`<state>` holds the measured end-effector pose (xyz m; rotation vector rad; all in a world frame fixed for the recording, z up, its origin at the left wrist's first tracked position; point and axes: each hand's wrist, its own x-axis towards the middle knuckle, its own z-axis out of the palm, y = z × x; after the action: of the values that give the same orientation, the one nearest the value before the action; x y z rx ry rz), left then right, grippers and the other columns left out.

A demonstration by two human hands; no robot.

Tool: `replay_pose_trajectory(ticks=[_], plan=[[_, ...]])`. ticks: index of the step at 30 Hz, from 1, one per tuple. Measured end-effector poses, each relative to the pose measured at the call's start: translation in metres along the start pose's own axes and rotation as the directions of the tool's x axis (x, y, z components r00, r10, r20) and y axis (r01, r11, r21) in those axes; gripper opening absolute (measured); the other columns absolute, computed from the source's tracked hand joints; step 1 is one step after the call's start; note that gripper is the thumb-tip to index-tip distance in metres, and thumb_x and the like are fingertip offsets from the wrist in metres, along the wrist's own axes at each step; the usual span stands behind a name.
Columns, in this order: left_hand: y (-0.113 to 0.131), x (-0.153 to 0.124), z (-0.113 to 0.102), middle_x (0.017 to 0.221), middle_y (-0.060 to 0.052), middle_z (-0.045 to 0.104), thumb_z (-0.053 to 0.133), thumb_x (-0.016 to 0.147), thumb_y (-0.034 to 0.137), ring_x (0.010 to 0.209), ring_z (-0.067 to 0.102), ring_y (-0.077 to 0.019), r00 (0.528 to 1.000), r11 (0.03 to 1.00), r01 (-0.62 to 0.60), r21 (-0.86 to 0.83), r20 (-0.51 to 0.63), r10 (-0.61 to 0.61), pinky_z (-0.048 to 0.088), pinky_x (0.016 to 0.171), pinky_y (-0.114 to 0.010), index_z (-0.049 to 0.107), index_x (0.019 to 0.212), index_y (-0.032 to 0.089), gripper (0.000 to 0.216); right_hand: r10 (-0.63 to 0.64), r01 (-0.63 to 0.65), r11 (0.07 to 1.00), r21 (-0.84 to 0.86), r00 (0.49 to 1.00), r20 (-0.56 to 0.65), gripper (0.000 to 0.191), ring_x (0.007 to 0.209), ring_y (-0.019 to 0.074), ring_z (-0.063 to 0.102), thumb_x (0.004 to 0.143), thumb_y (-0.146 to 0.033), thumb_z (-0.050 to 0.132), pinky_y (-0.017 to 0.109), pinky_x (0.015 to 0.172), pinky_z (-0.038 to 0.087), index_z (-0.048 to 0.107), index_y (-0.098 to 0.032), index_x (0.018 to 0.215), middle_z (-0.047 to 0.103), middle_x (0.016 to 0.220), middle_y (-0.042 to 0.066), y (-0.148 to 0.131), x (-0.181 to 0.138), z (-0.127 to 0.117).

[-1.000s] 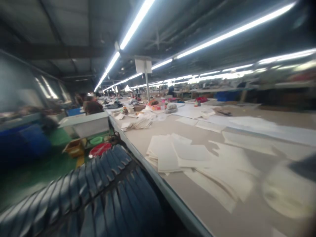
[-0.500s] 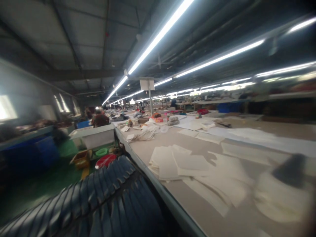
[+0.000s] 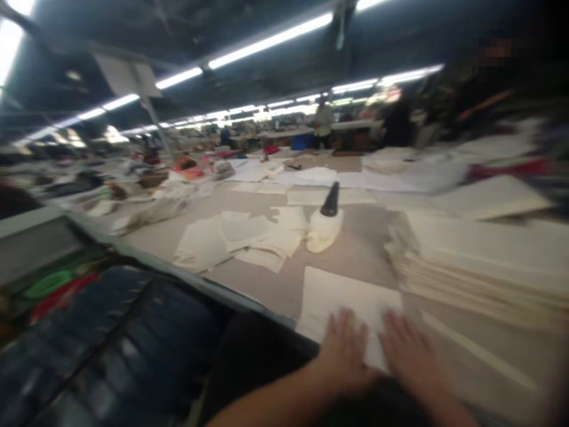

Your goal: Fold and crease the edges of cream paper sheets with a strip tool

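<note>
Near the table's front edge, my left hand (image 3: 344, 347) lies flat with its fingers stretched out on a cream sheet (image 3: 347, 290). My right hand (image 3: 413, 350) rests at the same sheet's right side, fingers also extended and blurred by motion. Neither hand grips anything that I can see. Whether the sheet is cloth or paper I cannot tell. Beyond it stands a whitish, rounded bottle-like thing (image 3: 324, 231) with a dark cone-shaped top (image 3: 331, 200). Loose cream pieces (image 3: 249, 231) lie left of that, overlapping one another.
A thick stack of cream sheets (image 3: 484, 261) is to the right. Dark, ridged bundles (image 3: 111, 338) fill the lower left, beside the table edge (image 3: 213, 290). A red basin (image 3: 64, 296) and a green one (image 3: 47, 284) sit past them. Other people stand farther off.
The view has swung right and down. Both my hands and the sheet under them now show, along with the stack at the right. The cone-topped thing appears farther left and sharper.
</note>
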<state>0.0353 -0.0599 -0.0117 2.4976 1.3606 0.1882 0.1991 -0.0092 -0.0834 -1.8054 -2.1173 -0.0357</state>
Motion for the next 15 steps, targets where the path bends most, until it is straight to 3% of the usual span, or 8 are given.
replay_pose_trajectory(ticks=[2, 4, 10, 12, 15], plan=[[-0.024, -0.002, 0.021, 0.15, -0.029, 0.02, 0.028, 0.089, 0.064, 0.14, 0.019, -0.0386, 0.995, 0.99, 0.079, 0.116, -0.065, -0.072, 0.026, 0.107, -0.06, 0.028, 0.144, 0.006, 0.079, 0.05, -0.038, 0.996, -0.084, 0.989, 0.143, 0.049, 0.136, 0.0328, 0.033, 0.09, -0.028, 0.041, 0.055, 0.11, 0.024, 0.049, -0.012, 0.136, 0.041, 0.145, 0.011, 0.011, -0.01, -0.007], [-0.044, -0.007, 0.029, 0.151, -0.029, 0.019, 0.035, 0.087, 0.063, 0.141, 0.016, -0.0375, 0.991, 0.968, 0.094, 0.232, -0.116, -0.069, 0.028, 0.108, -0.055, 0.026, 0.145, 0.006, 0.082, 0.093, -0.076, 0.993, -0.089, 0.974, 0.208, 0.053, 0.139, 0.0305, 0.027, 0.092, -0.031, 0.036, 0.053, 0.113, 0.019, 0.04, -0.011, 0.141, 0.034, 0.149, 0.009, 0.01, -0.008, -0.014], [-0.078, -0.033, 0.022, 0.147, -0.032, 0.026, 0.044, 0.086, 0.056, 0.138, 0.022, -0.042, 0.977, 0.907, 0.142, 0.396, -0.204, -0.064, 0.032, 0.106, -0.052, 0.034, 0.14, -0.001, 0.079, 0.13, -0.136, 0.991, 0.007, 0.96, 0.246, 0.053, 0.141, 0.0297, 0.022, 0.094, -0.029, 0.036, 0.051, 0.115, 0.014, 0.038, -0.007, 0.142, 0.031, 0.15, 0.014, -0.013, -0.004, -0.037], [-0.088, -0.036, 0.027, 0.148, -0.033, 0.024, 0.049, 0.082, 0.058, 0.138, 0.02, -0.0434, 0.966, 0.907, 0.115, 0.405, -0.259, -0.007, 0.032, 0.106, -0.053, 0.032, 0.14, -0.002, 0.085, 0.081, -0.113, 0.988, 0.103, 0.957, 0.278, 0.055, 0.142, 0.0284, 0.021, 0.095, -0.032, 0.035, 0.048, 0.116, 0.016, 0.037, -0.003, 0.142, 0.029, 0.15, 0.016, -0.033, -0.011, -0.041], [-0.099, -0.034, 0.039, 0.147, -0.035, 0.023, 0.057, 0.075, 0.051, 0.139, 0.015, -0.0457, 0.95, 0.914, 0.056, 0.403, -0.302, 0.075, 0.029, 0.107, -0.056, 0.033, 0.138, -0.005, 0.088, -0.116, 0.035, 0.95, 0.309, 0.962, 0.248, 0.063, 0.143, 0.0254, 0.019, 0.096, -0.045, 0.032, 0.042, 0.117, 0.016, 0.03, -0.005, 0.145, 0.026, 0.152, 0.016, -0.074, -0.017, -0.039]])
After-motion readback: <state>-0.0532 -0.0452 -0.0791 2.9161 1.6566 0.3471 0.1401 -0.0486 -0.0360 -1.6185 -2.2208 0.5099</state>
